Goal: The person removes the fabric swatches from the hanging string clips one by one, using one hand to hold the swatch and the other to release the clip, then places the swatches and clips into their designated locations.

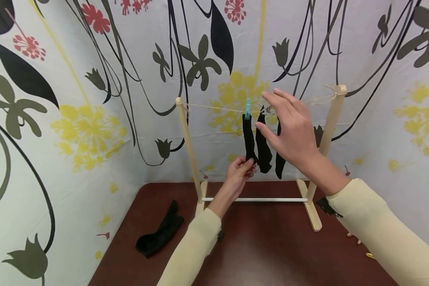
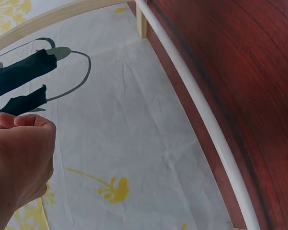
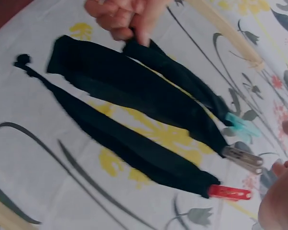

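Three black socks hang from a string (image 1: 218, 107) between two wooden posts. The leftmost sock (image 1: 248, 137) hangs from a teal clothespin (image 3: 242, 125). My left hand (image 1: 237, 174) pinches that sock's lower end between thumb and fingers. Beside it, the middle sock (image 3: 134, 91) is clipped by a grey clothespin (image 3: 243, 159), and the third sock (image 3: 129, 148) by a red clothespin (image 3: 230, 192). My right hand (image 1: 291, 129) is raised near the string, right of the teal clothespin, fingers extended and thumb apart, partly covering the third sock in the head view.
Another black sock (image 1: 161, 232) lies on the dark red table (image 1: 271, 246) at the left. The rack has a left post (image 1: 189, 147), a right post (image 1: 330, 127) and a white bottom bar (image 1: 268, 200). A yellow clothespin (image 1: 370, 256) lies beside my right sleeve. Patterned cloth (image 1: 128, 59) stands behind.
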The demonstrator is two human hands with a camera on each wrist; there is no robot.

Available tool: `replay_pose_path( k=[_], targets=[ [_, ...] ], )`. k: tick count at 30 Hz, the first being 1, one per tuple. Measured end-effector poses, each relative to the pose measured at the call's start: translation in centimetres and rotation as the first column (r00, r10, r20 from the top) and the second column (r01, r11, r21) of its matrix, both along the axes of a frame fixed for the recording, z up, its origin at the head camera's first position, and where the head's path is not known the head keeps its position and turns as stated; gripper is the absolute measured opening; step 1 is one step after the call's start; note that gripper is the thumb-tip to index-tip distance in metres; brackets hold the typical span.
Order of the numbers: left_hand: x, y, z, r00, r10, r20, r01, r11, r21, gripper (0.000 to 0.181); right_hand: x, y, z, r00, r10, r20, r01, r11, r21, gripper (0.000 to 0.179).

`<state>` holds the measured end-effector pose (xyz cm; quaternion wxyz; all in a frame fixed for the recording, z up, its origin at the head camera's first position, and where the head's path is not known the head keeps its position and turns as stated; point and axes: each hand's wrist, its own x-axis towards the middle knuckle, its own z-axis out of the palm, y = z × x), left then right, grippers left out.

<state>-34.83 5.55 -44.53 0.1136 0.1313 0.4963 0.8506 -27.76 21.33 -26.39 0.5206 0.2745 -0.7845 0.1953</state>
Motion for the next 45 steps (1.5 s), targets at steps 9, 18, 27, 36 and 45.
replay_pose_path(
  k=[9,18,27,36,45],
  targets=[
    [0.0,0.2,-0.4,1.000,0.011,-0.017,-0.010,1.000,0.022,0.009,-0.5,-1.8,5.1,0.939,-0.247,0.238,0.181,0.946,0.267,0.073],
    [0.2,0.2,-0.6,0.999,0.034,-0.034,-0.034,0.999,-0.012,0.010,-0.9,-2.9,5.7,0.852,-0.443,0.280,0.278,0.835,0.474,0.054],
    [0.0,0.3,-0.7,0.997,0.065,-0.051,-0.065,0.998,-0.011,0.009,-1.2,-2.7,5.5,0.872,-0.411,0.266,0.257,0.847,0.466,0.030],
    [0.2,0.6,-0.8,0.995,0.068,-0.071,-0.069,0.997,-0.015,0.007,-1.5,-2.7,5.6,0.883,-0.339,0.325,0.202,0.899,0.388,0.024],
    [0.6,1.0,-0.5,0.993,0.077,-0.091,-0.082,0.995,-0.055,0.007,-1.9,-2.4,5.5,0.914,-0.244,0.324,0.139,0.939,0.315,0.015]
  ],
)
